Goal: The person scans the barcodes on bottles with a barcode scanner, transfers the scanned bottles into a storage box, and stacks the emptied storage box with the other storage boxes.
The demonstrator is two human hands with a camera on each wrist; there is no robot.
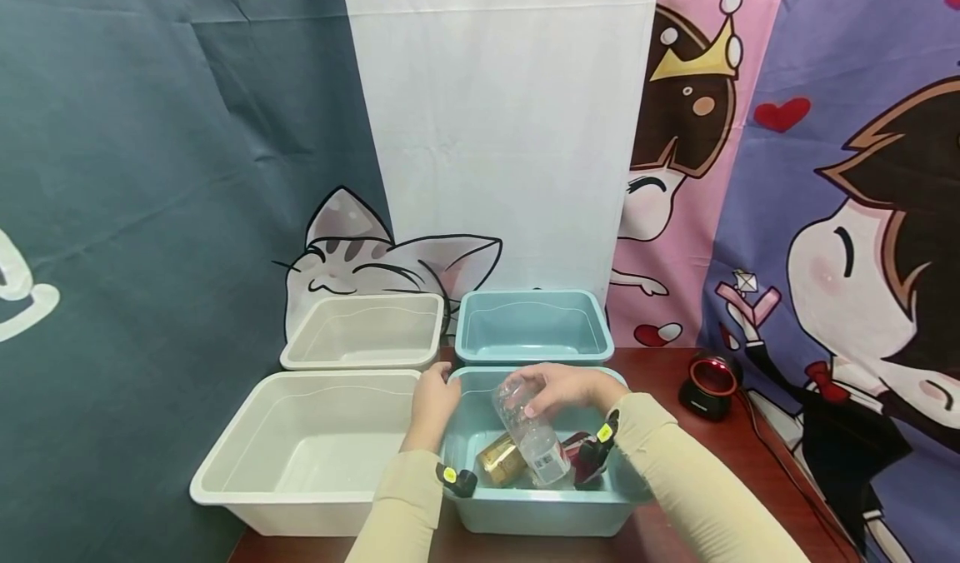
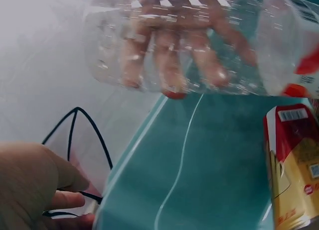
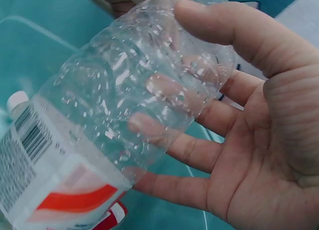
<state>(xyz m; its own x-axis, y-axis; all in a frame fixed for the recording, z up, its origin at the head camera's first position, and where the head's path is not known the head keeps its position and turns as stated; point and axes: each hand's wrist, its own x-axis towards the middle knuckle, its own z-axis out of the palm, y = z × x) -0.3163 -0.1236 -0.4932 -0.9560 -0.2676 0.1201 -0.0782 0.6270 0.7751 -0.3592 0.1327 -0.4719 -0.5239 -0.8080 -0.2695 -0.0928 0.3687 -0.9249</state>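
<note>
My right hand (image 1: 558, 386) grips a clear plastic bottle (image 3: 114, 95) by its bare end, thumb on one side and fingers on the other. The bottle tilts over the front blue bin (image 1: 543, 503), its white-and-red label (image 3: 75, 190) pointing down into it. My left hand (image 1: 433, 405) is at that bin's left rim, fingers loosely bent beside the edge in the left wrist view, holding nothing visible. Below the bottle in the bin lie a gold can-like item (image 1: 501, 460) and a dark red package (image 1: 576, 446). A white cap (image 3: 19, 98) shows past the label in the right wrist view.
A large white bin (image 1: 300, 496) stands left of the front blue bin. Behind them are a smaller white bin (image 1: 363, 363) and a smaller blue bin (image 1: 534, 355). A black device with a red-lit ring (image 1: 711, 386) and its cable sit right on the brown table (image 1: 667, 463).
</note>
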